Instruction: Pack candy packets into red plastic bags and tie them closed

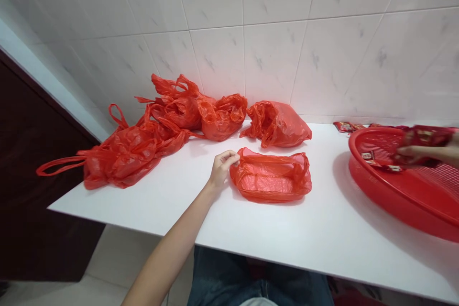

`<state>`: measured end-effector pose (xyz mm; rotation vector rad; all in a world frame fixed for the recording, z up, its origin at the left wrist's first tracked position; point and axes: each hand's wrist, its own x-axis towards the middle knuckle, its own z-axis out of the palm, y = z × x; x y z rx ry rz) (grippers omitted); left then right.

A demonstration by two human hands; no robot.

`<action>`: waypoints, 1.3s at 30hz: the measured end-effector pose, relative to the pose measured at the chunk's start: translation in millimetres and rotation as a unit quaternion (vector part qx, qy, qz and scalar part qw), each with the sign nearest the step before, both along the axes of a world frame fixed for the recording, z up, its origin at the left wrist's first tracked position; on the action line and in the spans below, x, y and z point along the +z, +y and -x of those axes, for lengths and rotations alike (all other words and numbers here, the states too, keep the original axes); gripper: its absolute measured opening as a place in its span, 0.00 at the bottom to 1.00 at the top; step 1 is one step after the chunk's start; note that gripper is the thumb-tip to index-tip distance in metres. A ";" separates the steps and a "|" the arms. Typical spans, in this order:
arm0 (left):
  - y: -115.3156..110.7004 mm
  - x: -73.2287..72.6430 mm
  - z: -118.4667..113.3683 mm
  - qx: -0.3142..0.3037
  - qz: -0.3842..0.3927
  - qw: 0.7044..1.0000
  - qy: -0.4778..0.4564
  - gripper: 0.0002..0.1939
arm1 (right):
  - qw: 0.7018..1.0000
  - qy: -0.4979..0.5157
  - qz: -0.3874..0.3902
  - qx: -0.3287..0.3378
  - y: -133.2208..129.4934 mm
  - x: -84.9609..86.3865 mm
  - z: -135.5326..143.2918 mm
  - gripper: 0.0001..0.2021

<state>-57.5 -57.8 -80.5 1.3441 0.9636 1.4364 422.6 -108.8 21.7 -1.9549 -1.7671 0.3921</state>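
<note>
An opened red plastic bag [268, 184] lies on the white table, its mouth facing up and nothing visible inside. My left hand [223, 165] pinches its upper left edge. Over the red mesh basket [398, 201] at the right, my right hand [418, 152] holds dark red packets [430, 136], blurred by motion. Another red packet [385, 167] shows in the basket just below that hand.
Several filled red bags [220, 117] stand along the tiled wall, with more bags [122, 153] toward the left end of the white table [143, 208]. A few red packets [346, 126] lie behind the basket.
</note>
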 end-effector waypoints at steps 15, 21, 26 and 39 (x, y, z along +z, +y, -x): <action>11.2 -22.0 8.6 0.068 -0.154 0.961 0.219 0.05 | 0.915 0.147 0.069 0.368 58.6 -35.9 236.3 0.17; 8.0 -20.7 6.9 0.058 -0.181 0.950 0.247 0.04 | 0.921 0.093 0.038 0.375 62.7 -49.5 244.3 0.19; 5.5 -18.7 6.0 0.063 -0.199 0.937 0.281 0.03 | 0.929 0.118 0.008 0.351 58.8 -52.2 243.4 0.23; 5.5 -23.5 6.3 0.084 -0.214 0.906 0.356 0.04 | 0.933 0.109 -0.008 0.343 52.3 -69.7 232.8 0.23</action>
